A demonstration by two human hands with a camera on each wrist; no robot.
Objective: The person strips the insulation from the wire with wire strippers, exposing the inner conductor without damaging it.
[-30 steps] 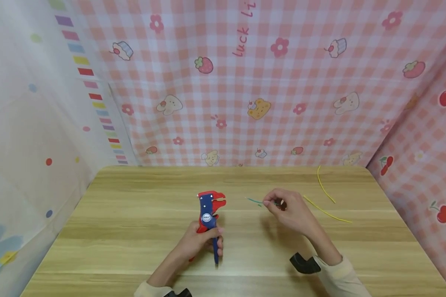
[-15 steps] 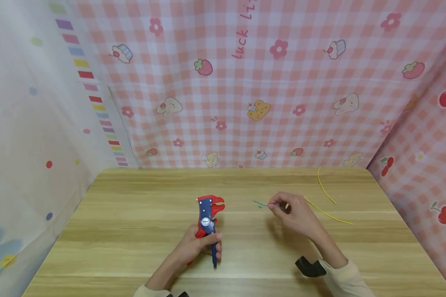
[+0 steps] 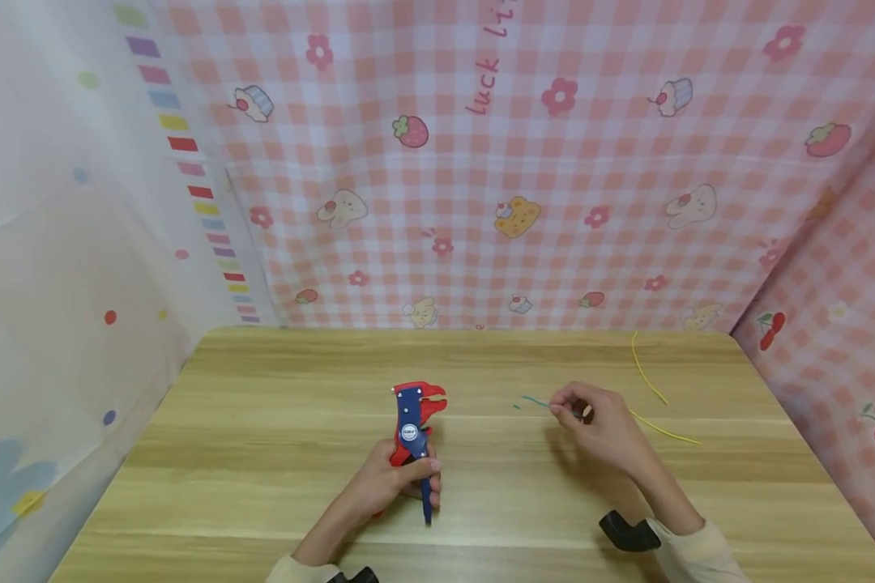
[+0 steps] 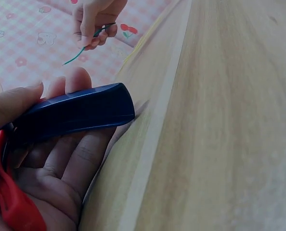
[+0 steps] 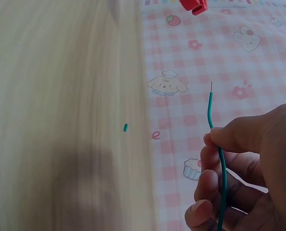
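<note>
My left hand [image 3: 388,478] grips a wire stripper [image 3: 408,413] with a blue body and handle and red jaws. Its fingers curl round the blue handle [image 4: 80,108], seen close up in the left wrist view. To the right, thumb and forefinger of my right hand [image 3: 603,423] pinch a green wire [image 5: 224,175] above the table. At the wire's far end a short length of thin bare conductor [image 5: 211,87] sticks out of the insulation. A small green bit of insulation [image 5: 125,127] lies on the tabletop, just left of the wire's end in the head view.
Two yellow wires lie on the wooden table [image 3: 262,453] at the right: one farther back [image 3: 649,372], one partly behind my right hand [image 3: 667,429]. A pink checked cloth [image 3: 437,162] hangs along the table's back edge, with more cloth at both sides.
My right hand has drawn to the right with the green wire, away from the wire stripper and the small green bit. The left hand holds the stripper almost where it was.
</note>
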